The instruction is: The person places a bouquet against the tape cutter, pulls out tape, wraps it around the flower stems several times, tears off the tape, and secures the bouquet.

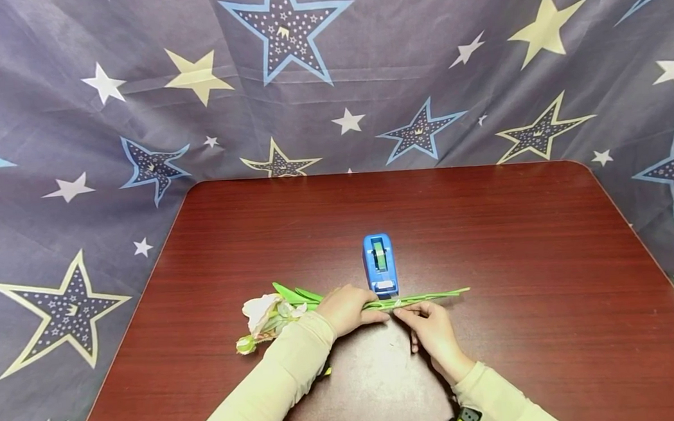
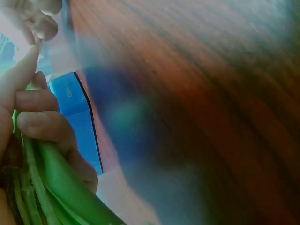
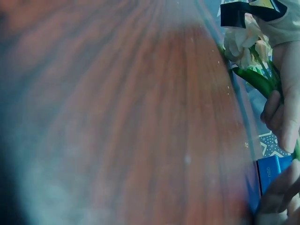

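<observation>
A bunch of artificial flowers lies sideways over the table, its pale blooms [image 1: 265,315] at the left and thin green stems [image 1: 435,296] reaching right. My left hand [image 1: 349,307] grips the stems just below the leaves; in the left wrist view its fingers [image 2: 42,124] curl round stems and a broad green leaf [image 2: 70,187]. My right hand [image 1: 434,333] pinches a small whitish piece of clear tape against the stems, right beside the left thumb. Its fingertips partly hide the tape. Just beyond the stems stands a blue tape dispenser [image 1: 381,266] with a roll in it.
The reddish-brown wooden table [image 1: 500,226] extends around the hands. A grey star-patterned cloth [image 1: 353,93] hangs behind and beside it. A dark wrist strap [image 1: 462,420] sits on the right sleeve.
</observation>
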`<state>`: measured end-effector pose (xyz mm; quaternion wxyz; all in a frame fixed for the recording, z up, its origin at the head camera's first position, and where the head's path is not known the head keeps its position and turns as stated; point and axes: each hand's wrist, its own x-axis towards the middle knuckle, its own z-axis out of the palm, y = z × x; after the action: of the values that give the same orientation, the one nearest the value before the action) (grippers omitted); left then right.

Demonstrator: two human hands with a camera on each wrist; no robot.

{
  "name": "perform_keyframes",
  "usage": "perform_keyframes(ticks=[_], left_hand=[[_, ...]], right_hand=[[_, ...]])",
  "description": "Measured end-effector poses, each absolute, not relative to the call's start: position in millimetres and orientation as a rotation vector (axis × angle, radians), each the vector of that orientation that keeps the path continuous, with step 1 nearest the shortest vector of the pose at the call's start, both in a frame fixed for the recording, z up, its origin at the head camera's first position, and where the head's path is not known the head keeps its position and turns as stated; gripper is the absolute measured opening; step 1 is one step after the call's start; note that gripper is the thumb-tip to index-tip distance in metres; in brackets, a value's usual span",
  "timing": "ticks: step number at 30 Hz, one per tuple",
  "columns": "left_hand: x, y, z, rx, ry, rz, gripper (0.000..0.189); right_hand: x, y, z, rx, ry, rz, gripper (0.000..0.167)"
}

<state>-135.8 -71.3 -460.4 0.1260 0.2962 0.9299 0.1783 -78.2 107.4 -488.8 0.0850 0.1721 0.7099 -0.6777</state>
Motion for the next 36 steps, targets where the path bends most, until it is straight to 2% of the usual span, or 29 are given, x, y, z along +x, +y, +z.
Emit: perform_keyframes(ticks=[7, 36], left_hand=[[-136.5, -72.4, -458.6, 0.867, 2.700, 0.552, 0.028], [-136.0, -73.3, -456.4, 0.918, 2.730, 0.562, 0.028]], right_hand=[[-80.7, 104.9, -489.4, 0.550, 2.038, -2.103, 0.012], [-85.2, 106.5, -489.5, 0.519, 1.961, -2.141, 0.011]])
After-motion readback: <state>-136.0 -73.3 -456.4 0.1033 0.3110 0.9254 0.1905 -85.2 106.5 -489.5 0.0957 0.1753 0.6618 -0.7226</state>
